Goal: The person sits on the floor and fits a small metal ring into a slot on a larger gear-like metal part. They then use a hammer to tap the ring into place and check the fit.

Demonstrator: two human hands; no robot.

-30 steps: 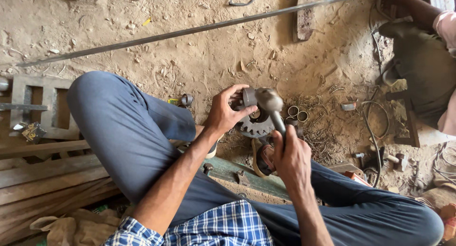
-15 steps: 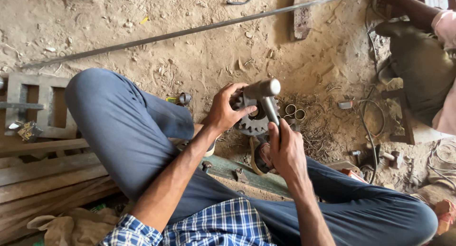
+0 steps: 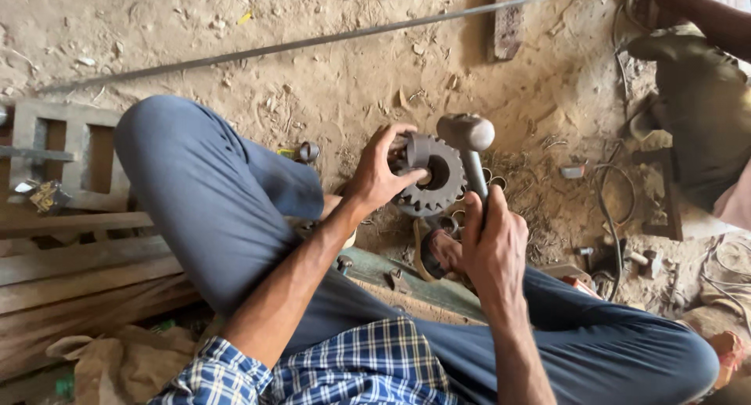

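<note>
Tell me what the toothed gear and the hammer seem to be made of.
Gear under the left hand: likely steel or cast iron, going by its dull dark-grey, grimy teeth. Hammer in the right hand: smooth grey head and shaft look metallic, probably steel.

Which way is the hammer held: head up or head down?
Head up: the hammer head sits above the right hand, which grips the handle, beside the gear.
</note>
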